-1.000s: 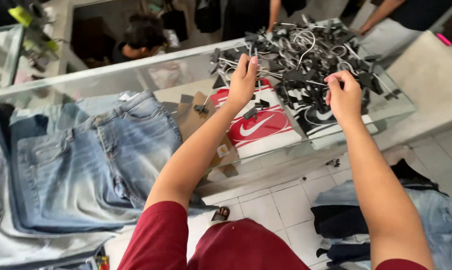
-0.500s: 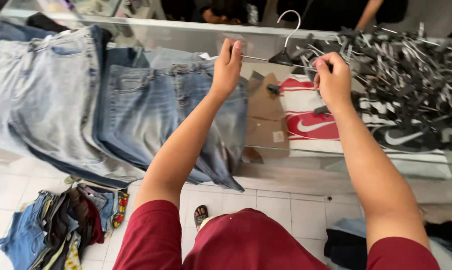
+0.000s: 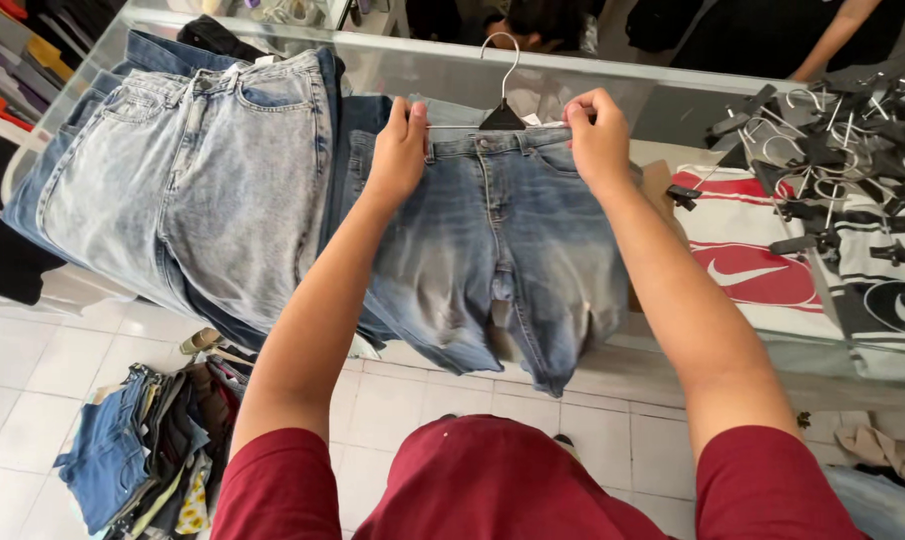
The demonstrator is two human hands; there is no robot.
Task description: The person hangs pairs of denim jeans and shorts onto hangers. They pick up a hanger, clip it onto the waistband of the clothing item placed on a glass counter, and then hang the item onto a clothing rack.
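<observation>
the left hand [image 3: 400,150] and the right hand [image 3: 597,135] each pinch one end of the waistband of a pair of mid-blue faded denim jeans [image 3: 502,260], fingers closed over the cloth. the waistband sits under a black clip hanger with a silver wire hook [image 3: 502,100], at the far edge of the glass counter top [image 3: 612,75]. the legs hang over the near edge toward the white tiled floor [image 3: 52,360]. just left lies a pale stonewashed pair of jeans [image 3: 202,170], overlapping darker denim. to the right is a tangled heap of black clip hangers [image 3: 842,160]. likely slip: if a clip bites only part of the waistband, the weight of the hanging legs could drag the jeans off the counter. the hook may also snag the neighbouring denim.
</observation>
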